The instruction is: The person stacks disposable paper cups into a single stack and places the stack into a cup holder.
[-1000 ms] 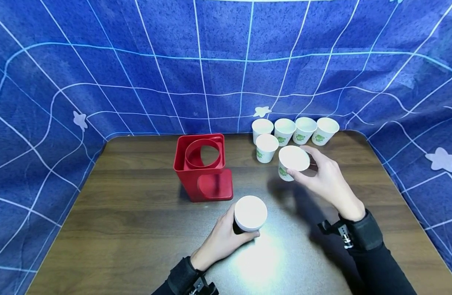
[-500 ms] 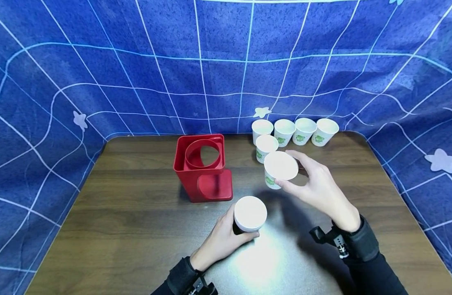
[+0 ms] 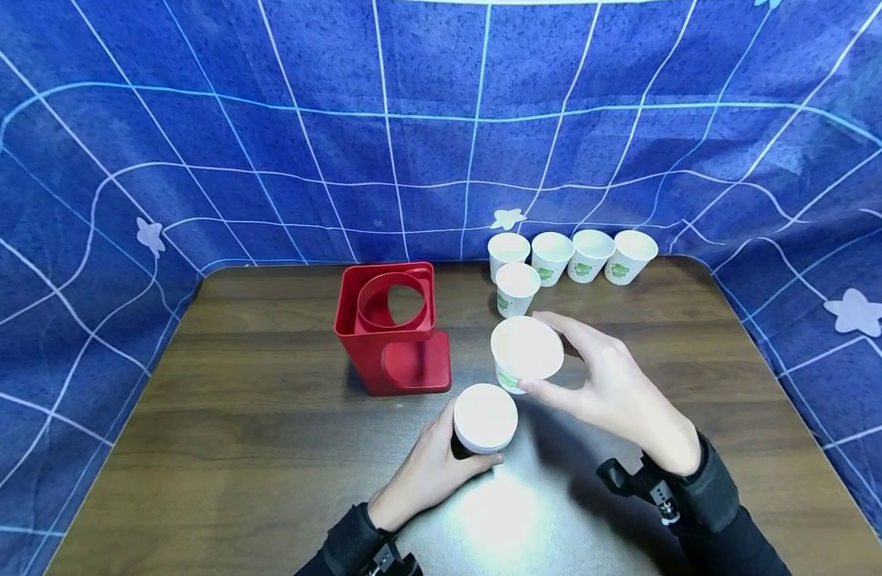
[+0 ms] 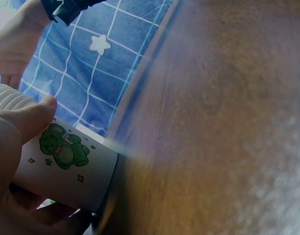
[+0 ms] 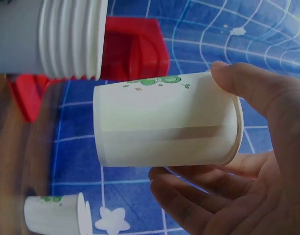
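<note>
On the left of the dark wooden bench [image 3: 268, 448] stands a red cup holder [image 3: 392, 328] with a round hole on top. It has no cup in it that I can see.

Next comes the left hand [image 3: 430, 472]. Its fingers are wrapped round a stack of paper cups [image 3: 485, 418] that stands on the bench in front of the holder. The left wrist view shows a green bear picture on the stack's side.

The right hand [image 3: 607, 392] is a bit further right and higher. It pinches a single paper cup [image 3: 526, 352] by the rim, in the air, just above and beside the stack. The cup is not on the stack yet.

At the back right, five loose paper cups [image 3: 571, 258] stand near the blue cloth [image 3: 441, 120].

I think the job now is stacking. The next move needs the held cup lined up right over the stack's open top, then pushed down straight while the left hand keeps the stack steady.
</note>
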### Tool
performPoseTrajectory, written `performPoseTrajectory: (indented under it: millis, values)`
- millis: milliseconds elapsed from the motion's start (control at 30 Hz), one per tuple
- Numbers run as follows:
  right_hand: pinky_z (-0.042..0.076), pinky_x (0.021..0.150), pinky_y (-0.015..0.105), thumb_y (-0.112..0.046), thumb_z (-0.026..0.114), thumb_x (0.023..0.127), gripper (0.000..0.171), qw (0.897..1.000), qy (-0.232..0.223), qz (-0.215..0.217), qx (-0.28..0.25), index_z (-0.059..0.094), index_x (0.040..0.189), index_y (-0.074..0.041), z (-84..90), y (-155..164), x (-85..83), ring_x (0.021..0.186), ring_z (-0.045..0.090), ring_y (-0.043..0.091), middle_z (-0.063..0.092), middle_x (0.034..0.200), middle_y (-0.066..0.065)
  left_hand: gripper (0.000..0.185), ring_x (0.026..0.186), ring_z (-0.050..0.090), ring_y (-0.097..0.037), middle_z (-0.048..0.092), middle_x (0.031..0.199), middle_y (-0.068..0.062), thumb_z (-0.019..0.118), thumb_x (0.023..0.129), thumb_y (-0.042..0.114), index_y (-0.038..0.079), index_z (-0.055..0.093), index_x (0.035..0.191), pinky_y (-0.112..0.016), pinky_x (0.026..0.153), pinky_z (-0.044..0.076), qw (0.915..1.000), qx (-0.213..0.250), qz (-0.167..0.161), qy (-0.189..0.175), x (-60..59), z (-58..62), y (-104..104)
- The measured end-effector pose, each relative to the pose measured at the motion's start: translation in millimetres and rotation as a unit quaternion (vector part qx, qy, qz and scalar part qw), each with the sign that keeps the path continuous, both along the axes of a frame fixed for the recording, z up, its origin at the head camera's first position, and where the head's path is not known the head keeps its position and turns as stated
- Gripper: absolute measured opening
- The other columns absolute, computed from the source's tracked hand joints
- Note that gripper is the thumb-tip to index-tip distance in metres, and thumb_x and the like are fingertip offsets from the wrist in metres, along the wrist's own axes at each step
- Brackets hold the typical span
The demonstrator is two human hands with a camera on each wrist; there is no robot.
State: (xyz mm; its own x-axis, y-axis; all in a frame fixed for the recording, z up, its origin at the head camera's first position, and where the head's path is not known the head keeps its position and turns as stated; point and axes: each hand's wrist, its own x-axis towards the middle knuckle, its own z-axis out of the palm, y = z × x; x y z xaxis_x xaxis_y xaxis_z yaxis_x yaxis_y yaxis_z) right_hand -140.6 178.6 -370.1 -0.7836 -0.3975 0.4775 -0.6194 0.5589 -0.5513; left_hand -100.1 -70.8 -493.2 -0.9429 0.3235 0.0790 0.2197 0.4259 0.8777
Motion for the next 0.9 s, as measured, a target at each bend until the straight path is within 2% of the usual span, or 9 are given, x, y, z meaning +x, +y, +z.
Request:
performPoseTrajectory:
  millis: [300, 500, 733, 900]
  values:
    - [0.049, 0.098, 0.014, -0.021, 0.093, 0.074, 0.077, 1.000, 0.000, 0.028, -0.007, 0.058, 0.141, -0.014, 6.9, -6, 12.7, 0.113, 0.065, 0.011, 0.067, 0.132, -0.003, 0.087, 0.125, 0.058, -0.009, 0.061, 0.138, 0.008, 0.089, 0.080, 0.039, 0.021, 0.042, 0.151, -0.044, 0.110, 0.047, 1.0000, 0.007, -0.005, 0.001, 0.9, -0.5, -1]
    - [0.052, 0.100, 0.022, -0.025, 0.093, 0.075, 0.079, 0.999, -0.009, 0.050, 0.002, 0.057, 0.143, -0.009, 8.4, -11, 19.5, 0.118, 0.066, 0.015, 0.066, 0.136, 0.002, 0.087, 0.123, 0.059, -0.010, 0.061, 0.137, 0.008, 0.088, 0.081, 0.039, 0.024, 0.041, 0.152, -0.043, 0.108, 0.049, 1.0000, 0.007, -0.005, -0.002, 0.9, 0.4, -1]
    - [0.054, 0.102, 0.032, -0.032, 0.090, 0.079, 0.077, 0.996, -0.029, 0.086, 0.012, 0.055, 0.145, -0.014, 5.1, -14, 23.1, 0.122, 0.064, 0.014, 0.064, 0.139, -0.002, 0.084, 0.122, 0.061, -0.012, 0.064, 0.134, 0.004, 0.088, 0.080, 0.039, 0.019, 0.043, 0.149, -0.045, 0.106, 0.050, 1.0000, -0.002, -0.001, -0.002, 0.8, 1.8, -1]
    - [0.055, 0.101, 0.039, -0.033, 0.087, 0.083, 0.074, 0.993, -0.051, 0.107, 0.017, 0.054, 0.146, -0.016, 1.4, -17, 22.0, 0.123, 0.063, 0.015, 0.064, 0.139, -0.002, 0.085, 0.127, 0.058, -0.012, 0.062, 0.138, 0.004, 0.087, 0.081, 0.044, 0.019, 0.043, 0.149, -0.049, 0.111, 0.046, 0.9998, 0.002, 0.000, -0.020, 0.7, 2.6, -1]
